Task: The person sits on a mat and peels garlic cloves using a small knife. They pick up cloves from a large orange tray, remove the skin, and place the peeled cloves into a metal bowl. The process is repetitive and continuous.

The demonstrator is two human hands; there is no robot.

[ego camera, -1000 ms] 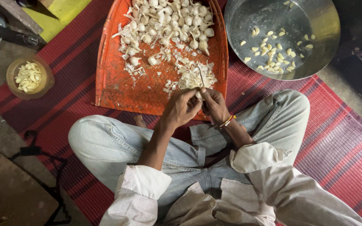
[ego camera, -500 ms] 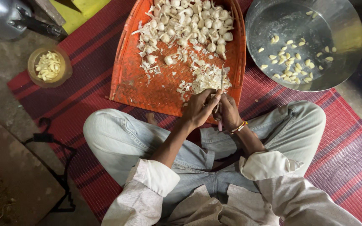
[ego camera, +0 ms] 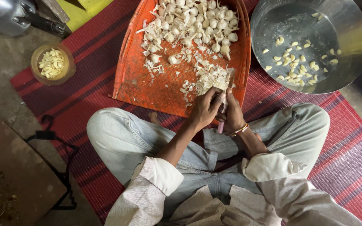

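Just ahead of the hands, the orange tray is matt woven plastic strewn with papery garlic skins. Beyond the right hand, a glossy steel bowl. The knife handle looks plastic, perhaps.

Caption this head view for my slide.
Seated cross-legged, both hands work a knife on garlic over an orange tray.

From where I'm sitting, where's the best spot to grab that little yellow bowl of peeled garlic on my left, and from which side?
Grip the yellow bowl around its outer wall just under the rim, coming from the mat side with your left hand. It is round, stands upright and is heaped with peeled cloves, so a sideways wrap probably keeps it level; pinching the rim might tip it.
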